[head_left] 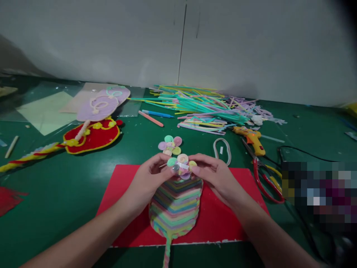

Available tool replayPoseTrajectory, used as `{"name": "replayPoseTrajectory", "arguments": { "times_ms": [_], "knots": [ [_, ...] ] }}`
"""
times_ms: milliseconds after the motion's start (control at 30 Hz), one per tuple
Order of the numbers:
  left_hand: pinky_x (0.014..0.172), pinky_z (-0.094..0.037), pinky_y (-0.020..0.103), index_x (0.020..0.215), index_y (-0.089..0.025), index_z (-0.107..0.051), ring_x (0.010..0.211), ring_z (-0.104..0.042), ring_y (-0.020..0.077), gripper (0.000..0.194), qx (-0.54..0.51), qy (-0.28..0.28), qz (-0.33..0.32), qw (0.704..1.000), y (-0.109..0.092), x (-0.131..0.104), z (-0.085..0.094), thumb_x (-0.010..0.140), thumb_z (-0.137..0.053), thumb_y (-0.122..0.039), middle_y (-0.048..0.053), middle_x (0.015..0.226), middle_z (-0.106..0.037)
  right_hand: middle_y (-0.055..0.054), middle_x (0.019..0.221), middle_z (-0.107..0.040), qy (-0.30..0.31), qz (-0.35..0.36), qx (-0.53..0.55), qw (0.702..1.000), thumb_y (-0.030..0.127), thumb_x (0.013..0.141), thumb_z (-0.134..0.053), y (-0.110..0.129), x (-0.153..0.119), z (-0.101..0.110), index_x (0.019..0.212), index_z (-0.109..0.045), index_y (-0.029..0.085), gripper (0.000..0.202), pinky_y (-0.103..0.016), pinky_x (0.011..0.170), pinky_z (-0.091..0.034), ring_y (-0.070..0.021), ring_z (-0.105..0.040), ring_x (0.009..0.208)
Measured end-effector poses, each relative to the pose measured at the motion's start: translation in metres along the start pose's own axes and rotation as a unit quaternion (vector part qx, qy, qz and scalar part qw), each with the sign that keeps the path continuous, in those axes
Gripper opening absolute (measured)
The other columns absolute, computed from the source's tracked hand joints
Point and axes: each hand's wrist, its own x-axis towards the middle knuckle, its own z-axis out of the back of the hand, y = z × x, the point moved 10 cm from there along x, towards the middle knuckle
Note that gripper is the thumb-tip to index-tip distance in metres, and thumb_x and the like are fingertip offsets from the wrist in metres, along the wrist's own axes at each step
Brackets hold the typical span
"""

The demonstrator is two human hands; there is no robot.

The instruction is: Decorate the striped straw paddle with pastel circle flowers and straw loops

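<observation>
A small pastel flower [182, 166] made of coiled discs is pinched between my left hand [157, 171] and my right hand [210, 173], with a small white strip across its middle. Both hands are closed on its edges, above the top of a striped pastel fan [175, 208]. The fan lies on a red board [223, 212], its twisted handle pointing toward me. Just beyond my left fingertips, a second disc flower [170, 146] rests on the green table.
Pipe cleaners [200, 106] are heaped at the back. To the right lie a yellow glue gun [252, 139], red-handled pliers [264, 178] and a looped white band [222, 150]. A red fan [95, 136] and purple pieces [103, 106] lie left; two markers [152, 118] sit behind.
</observation>
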Motion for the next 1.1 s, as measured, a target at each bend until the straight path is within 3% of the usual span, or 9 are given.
{"name": "replayPoseTrajectory", "arguments": {
  "times_ms": [267,600,900,1100],
  "knots": [
    [0.064,-0.05,0.025,0.081,-0.017,-0.058,0.076,-0.058,0.0139,0.018,-0.04,0.033,0.011,0.999,0.0014,-0.0021,-0.0078,0.072,-0.064,-0.031,0.002,0.085,-0.06,-0.003,0.087,-0.066,-0.018,-0.017,0.031,0.999,0.029,0.065,-0.071,-0.005,0.0001,0.0025,0.086,-0.068,0.02,0.023,-0.029,0.074,-0.047,-0.0141,-0.06,0.078],
    [0.066,-0.047,0.023,0.083,-0.017,-0.057,0.075,-0.057,0.0136,0.024,0.002,0.013,-0.006,1.0,-0.0029,-0.0045,-0.0052,0.067,-0.067,-0.033,0.002,0.082,-0.06,-0.002,0.084,-0.067,-0.035,-0.027,0.045,0.998,0.028,0.064,-0.071,-0.0071,0.0,0.006,0.085,-0.068,0.02,0.022,-0.026,0.069,-0.048,-0.0125,-0.059,0.073],
    [0.066,-0.045,0.022,0.079,-0.017,-0.056,0.071,-0.056,0.012,0.023,0.022,-0.006,-0.01,1.0,-0.0062,-0.0055,-0.0036,0.066,-0.069,-0.031,-0.001,0.077,-0.059,-0.002,0.087,-0.067,-0.024,-0.009,0.022,0.999,0.027,0.067,-0.069,-0.0044,0.0001,0.0051,0.086,-0.067,0.021,0.02,-0.026,0.072,-0.047,-0.0127,-0.059,0.077],
    [0.065,-0.046,0.023,0.08,-0.015,-0.055,0.072,-0.057,0.0131,0.023,0.043,0.002,-0.025,0.999,-0.0083,-0.0047,-0.0062,0.069,-0.066,-0.032,0.002,0.082,-0.06,-0.002,0.091,-0.063,-0.005,0.011,-0.036,0.999,0.028,0.064,-0.072,0.0004,-0.0009,-0.0024,0.091,-0.067,0.022,0.029,-0.026,0.074,-0.049,-0.0152,-0.059,0.084]
  ]
}}
